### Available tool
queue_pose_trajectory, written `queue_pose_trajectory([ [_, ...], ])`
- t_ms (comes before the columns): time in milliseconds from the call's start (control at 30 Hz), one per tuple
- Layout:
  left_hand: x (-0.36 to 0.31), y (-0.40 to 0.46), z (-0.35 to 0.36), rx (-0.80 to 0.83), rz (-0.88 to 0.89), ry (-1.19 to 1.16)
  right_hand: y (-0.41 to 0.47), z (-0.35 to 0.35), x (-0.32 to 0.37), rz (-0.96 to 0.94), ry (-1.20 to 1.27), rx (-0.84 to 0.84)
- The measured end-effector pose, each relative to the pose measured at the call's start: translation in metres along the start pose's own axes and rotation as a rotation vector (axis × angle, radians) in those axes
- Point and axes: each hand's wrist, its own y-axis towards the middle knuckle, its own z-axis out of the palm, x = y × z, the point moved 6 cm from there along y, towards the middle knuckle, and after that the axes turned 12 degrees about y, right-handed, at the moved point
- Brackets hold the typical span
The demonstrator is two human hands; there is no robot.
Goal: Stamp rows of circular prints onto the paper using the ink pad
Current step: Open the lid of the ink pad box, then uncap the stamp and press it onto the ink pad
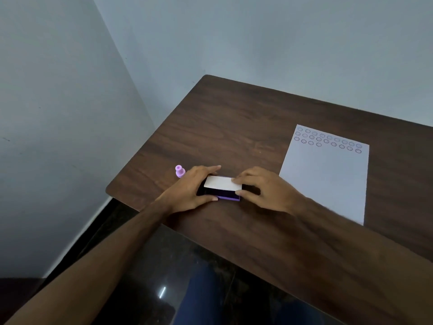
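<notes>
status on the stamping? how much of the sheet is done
Done: about three rows of circular prints along the far edge of the white paper sheet, the third incomplete. In hand: left hand and right hand both grip the purple ink pad case; small pink stamp stands untouched. Left: most of the sheet.

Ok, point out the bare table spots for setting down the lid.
Free: brown wooden table beyond both hands, left of white stamped paper. Crowded: left hand, right hand, purple ink pad, small purple stamp.

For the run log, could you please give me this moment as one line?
left hand: on ink pad | right hand: on lid, half open | stamp: standing on table, untouched | paper: third row unfinished
</notes>
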Motion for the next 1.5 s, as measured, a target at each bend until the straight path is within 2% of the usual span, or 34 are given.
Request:
queue_pose_trajectory([
  [100, 0.006, 0.002, 0.006, -0.022, -0.034, -0.094, 0.010, -0.009, -0.005, -0.062, 0.036, -0.028],
  [167, 0.008, 0.006, 0.009, -0.023, -0.042, -0.160, 0.016, -0.015, -0.012, -0.034, 0.110, -0.044],
  [333, 0.010, 0.013, 0.012, -0.103, 0.025, -0.251, 0.024, -0.019, -0.034, 0.087, 0.325, -0.103],
  [467, 0.010, 0.009, 0.011, -0.172, 0.055, -0.231, 0.022, -0.025, -0.043, 0.224, 0.555, -0.146],
  [667, 0.001, -0.001, 0.009, -0.191, 0.119, -0.200, 0.000, -0.020, -0.044, 0.397, 0.769, -0.344],
  [733, -0.002, -0.008, 0.010, -0.176, 0.126, -0.196, -0.003, -0.012, -0.040, 0.441, 0.775, -0.389],
  [933, -0.012, -0.026, 0.010, -0.161, 0.110, -0.123, -0.004, -0.005, -0.029, 0.551, 0.524, -0.459],
  [1033, -0.012, -0.036, -0.001, -0.319, 0.119, 0.046, -0.004, -0.003, -0.026, 0.587, 0.463, -0.455],
  [1100, -0.004, -0.044, -0.015, -0.478, 0.073, 0.154, -0.004, -0.003, -0.025, 0.614, 0.451, -0.455],
  [1200, 0.022, -0.054, -0.028, -0.628, -0.098, 0.120, -0.004, -0.005, -0.026, 0.659, 0.438, -0.448],
  [1300, 0.051, -0.054, -0.027, -0.555, -0.320, -0.009, -0.007, -0.010, -0.023, 0.682, 0.393, -0.488],
  [1400, 0.066, -0.047, -0.021, -0.423, -0.438, -0.032, 0.003, -0.016, -0.010, 0.604, 0.332, -0.572],
  [1500, 0.076, -0.042, -0.018, -0.399, -0.469, -0.051, 0.032, 0.000, 0.020, 0.467, 0.655, -0.537],
])
